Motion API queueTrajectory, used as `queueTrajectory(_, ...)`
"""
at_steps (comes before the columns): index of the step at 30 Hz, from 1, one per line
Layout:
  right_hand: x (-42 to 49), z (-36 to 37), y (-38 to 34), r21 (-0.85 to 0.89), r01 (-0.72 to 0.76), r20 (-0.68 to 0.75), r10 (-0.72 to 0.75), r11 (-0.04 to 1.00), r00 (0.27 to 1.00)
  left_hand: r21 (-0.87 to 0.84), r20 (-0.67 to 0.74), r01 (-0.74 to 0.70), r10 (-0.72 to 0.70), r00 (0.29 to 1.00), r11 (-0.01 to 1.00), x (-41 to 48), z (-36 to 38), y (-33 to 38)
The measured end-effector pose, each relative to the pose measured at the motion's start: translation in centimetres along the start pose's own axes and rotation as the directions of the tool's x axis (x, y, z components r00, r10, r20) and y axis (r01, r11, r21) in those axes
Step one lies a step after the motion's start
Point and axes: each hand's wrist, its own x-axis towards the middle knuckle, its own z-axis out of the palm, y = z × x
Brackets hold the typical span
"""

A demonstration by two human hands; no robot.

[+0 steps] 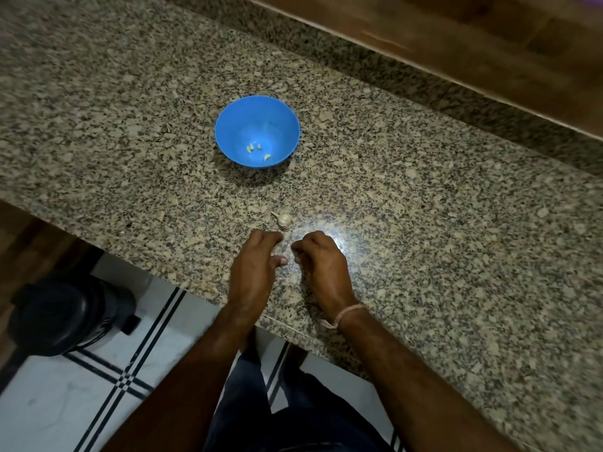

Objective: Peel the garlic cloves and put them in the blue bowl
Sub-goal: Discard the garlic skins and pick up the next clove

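Note:
A blue bowl (228,125) stands on the granite counter and holds several small peeled garlic cloves (250,147) at its bottom. A small garlic bulb (283,218) with its stem lies on the counter between the bowl and my hands. My left hand (256,267) hovers just short of the bulb, fingers loosely bent downward and thumb sticking out, holding nothing that I can see. Close beside it, my right hand (321,259) has its fingers curled under the palm. Whatever may sit at those fingertips is hidden.
The granite counter (424,223) runs diagonally, with a raised granite ledge and a wooden surface (489,44) behind it. Its near edge passes under my forearms. A black round object (65,316) stands on the tiled floor at lower left.

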Motion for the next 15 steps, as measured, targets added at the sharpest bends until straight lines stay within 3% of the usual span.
queueTrajectory(7,0.1,0.0,-0.5,-0.073,-0.026,-0.032,0.023,0.997,0.999,-0.013,-0.005,-0.021,0.021,1.000,1.000,0.5,0.5,-0.8)
queueTrajectory(15,-0.7,-0.9,-0.6,-0.233,-0.052,0.002,0.054,0.971,0.999,0.224,0.002,-0.090,0.092,0.996,0.971,1.4,-0.1,-0.8)
